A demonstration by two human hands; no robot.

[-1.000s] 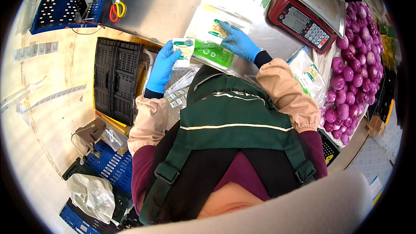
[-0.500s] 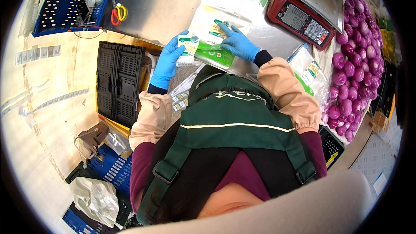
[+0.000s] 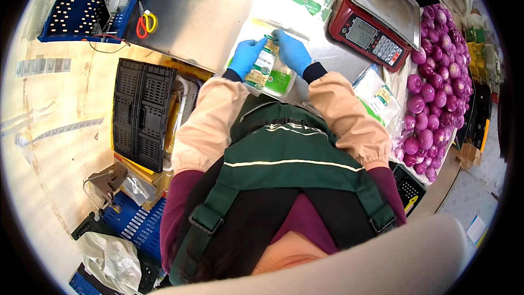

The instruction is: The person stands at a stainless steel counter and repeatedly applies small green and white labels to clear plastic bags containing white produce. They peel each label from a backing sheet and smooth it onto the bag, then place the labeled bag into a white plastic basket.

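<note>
Left hand (image 3: 246, 58), blue-gloved: forearm raised from the lower edge, angled inward; thumb and fingers drawn together, pinching the upper left edge of a label strip (image 3: 262, 67). Right hand (image 3: 293, 53), likewise gloved: forearm slanting in from the right, fingers curled — tips closed on the strip's upper end. Label strip: white, green and gold, between the hands, over a green-and-white plastic bag (image 3: 280, 81) on the metal table (image 3: 213, 16). Red scale (image 3: 349, 8) — to the right.
</note>
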